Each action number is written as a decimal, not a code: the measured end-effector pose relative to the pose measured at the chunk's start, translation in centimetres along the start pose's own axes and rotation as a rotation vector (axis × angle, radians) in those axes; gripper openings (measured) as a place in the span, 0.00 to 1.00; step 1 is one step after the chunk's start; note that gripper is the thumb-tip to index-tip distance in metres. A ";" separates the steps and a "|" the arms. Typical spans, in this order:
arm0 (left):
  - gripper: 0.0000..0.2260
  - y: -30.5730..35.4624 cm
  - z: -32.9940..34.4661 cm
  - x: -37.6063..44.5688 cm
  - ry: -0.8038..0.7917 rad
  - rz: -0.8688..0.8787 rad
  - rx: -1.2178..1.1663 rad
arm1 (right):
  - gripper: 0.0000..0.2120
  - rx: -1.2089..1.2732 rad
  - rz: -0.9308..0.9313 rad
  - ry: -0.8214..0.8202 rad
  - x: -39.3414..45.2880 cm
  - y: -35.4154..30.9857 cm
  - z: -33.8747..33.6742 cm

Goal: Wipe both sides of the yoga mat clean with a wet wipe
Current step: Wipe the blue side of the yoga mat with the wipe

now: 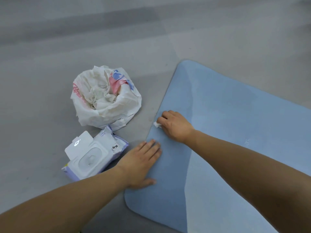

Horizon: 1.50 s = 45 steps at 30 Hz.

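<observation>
Grey floor (50, 81), right hand (175, 126) gripping wipe (156, 124) (balled)

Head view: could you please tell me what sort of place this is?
Probably an indoor room, cleaning done at floor level: a blue yoga mat lies flat on smooth grey floor, with a wet wipe pack and a white bag of used wipes beside it.

The flat blue foam yoga mat (227, 132) lies on the grey floor (50, 81). Left of the mat sits the crumpled white plastic bag (106, 98), holding wadded white tissues (99, 95). The white-lidded rectangular wet-wipe pack (91, 157) lies nearer the person, touching the bag, just beside the mat's left edge.
</observation>
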<state>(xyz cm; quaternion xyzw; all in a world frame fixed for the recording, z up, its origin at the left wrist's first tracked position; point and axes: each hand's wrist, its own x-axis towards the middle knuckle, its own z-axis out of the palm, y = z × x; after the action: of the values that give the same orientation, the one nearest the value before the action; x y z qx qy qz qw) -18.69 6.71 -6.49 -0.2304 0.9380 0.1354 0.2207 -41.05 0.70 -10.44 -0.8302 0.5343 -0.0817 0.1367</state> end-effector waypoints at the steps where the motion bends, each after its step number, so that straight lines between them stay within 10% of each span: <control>1: 0.49 0.4 0.5 0.0 -0.036 -0.016 -0.026 | 0.04 -0.008 -0.001 0.002 -0.1 0.1 0.1; 21: 0.67 3.6 0.2 2.4 -0.178 -0.259 0.032 | 0.07 -0.017 -0.082 0.063 0.5 3.0 0.9; 29: 0.52 2.9 -1.7 3.0 -0.164 -0.206 0.057 | 0.08 -0.035 0.150 0.161 2.3 5.3 -0.9; 41: 0.63 2.4 -2.0 4.0 -0.178 -0.231 -0.006 | 0.04 -0.002 -0.269 0.062 -0.2 3.4 0.7; 45: 0.65 2.0 -1.7 4.3 -0.177 -0.218 -0.001 | 0.09 -0.058 0.013 0.135 3.3 9.6 -1.4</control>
<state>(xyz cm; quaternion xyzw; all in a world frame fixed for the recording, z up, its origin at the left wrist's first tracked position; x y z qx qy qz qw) -23.72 6.19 -6.81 -0.3181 0.8842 0.1311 0.3159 -48.32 -6.26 -12.19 -0.8228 0.5499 -0.1209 0.0769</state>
